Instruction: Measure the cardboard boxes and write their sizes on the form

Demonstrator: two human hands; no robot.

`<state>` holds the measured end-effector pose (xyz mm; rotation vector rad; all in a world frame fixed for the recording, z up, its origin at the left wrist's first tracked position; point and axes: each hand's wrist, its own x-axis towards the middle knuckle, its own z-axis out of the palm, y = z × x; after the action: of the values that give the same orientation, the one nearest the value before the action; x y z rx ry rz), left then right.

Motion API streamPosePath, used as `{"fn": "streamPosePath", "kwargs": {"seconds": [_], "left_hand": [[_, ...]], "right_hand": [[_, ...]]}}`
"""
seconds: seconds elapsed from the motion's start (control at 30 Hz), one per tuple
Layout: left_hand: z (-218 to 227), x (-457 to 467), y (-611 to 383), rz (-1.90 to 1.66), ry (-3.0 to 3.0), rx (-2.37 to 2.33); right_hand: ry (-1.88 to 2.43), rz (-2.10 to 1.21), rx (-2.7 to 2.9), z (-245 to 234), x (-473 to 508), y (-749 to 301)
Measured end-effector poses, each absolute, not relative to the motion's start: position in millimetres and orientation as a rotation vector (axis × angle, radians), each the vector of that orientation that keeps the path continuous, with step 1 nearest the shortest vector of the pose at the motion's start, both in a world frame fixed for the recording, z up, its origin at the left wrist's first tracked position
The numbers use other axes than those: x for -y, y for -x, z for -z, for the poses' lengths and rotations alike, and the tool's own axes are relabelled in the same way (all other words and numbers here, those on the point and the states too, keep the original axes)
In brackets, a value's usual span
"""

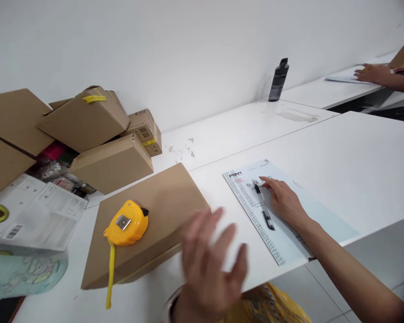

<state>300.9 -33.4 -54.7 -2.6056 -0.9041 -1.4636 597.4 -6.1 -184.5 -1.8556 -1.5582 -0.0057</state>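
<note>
My left hand (pixel 212 264) is raised in front of the table edge, blurred by motion, with its fingers spread and nothing in them. My right hand (pixel 286 202) lies on a pale blue printed pad (pixel 256 229), fingers stretched forward. Just left of those fingers, a black-capped clear pen (pixel 264 208) rests on the pad. Some handwriting shows near the fingertips. To the left, a closed cardboard box (pixel 168 197) lies flat, and on it sits a yellow tape measure (pixel 128 224). A short length of its yellow strap (pixel 110 278) hangs over the box's front side.
Several cardboard boxes (pixel 111 163) are piled at the back left, beside a white printed carton (pixel 47 215) and a pale green bottle (pixel 30 273). A dark bottle (pixel 278 80) stands by the wall. Another person's hands (pixel 373 73) are on papers at the far right.
</note>
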Motion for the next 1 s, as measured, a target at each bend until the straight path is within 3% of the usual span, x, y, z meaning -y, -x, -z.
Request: {"fn": "streamPosePath", "kwargs": {"seconds": [0.13,0.3,0.47,0.6,0.67,0.73,0.8,0.87,1.0], "left_hand": [[11.0,21.7,-228.0,1.486,2.071,1.302],[9.9,-5.7,-183.1,1.279,2.189,2.034],[15.3,-5.1,-189.9,1.718,2.159,2.168],[13.5,25.3,-203.7,2.084,2.334,2.072],[11.7,41.4,-211.5,2.351,2.597,1.996],[9.8,53.5,-218.8,2.552,2.904,1.904],[8.9,60.9,-223.9,2.55,3.118,1.87],[10.0,64.9,-225.6,2.477,3.185,1.888],[16.7,65.8,-216.7,2.452,3.076,1.987]], "right_hand": [[1.863,0.003,1.538,183.9,6.4,-598.3],[1.852,0.004,1.533,188.3,3.2,-602.0],[1.827,0.098,1.438,173.3,8.1,-594.2],[1.651,0.19,1.279,127.8,32.4,-554.2],[1.507,-0.17,1.219,97.5,48.0,-522.4],[1.3,-0.767,1.251,68.4,61.0,-489.6],[1.1,-1.266,1.309,46.5,68.5,-461.8],[0.986,-1.517,1.324,35.1,70.9,-443.0],[0.915,-1.649,1.252,33.9,66.7,-430.7]]}}
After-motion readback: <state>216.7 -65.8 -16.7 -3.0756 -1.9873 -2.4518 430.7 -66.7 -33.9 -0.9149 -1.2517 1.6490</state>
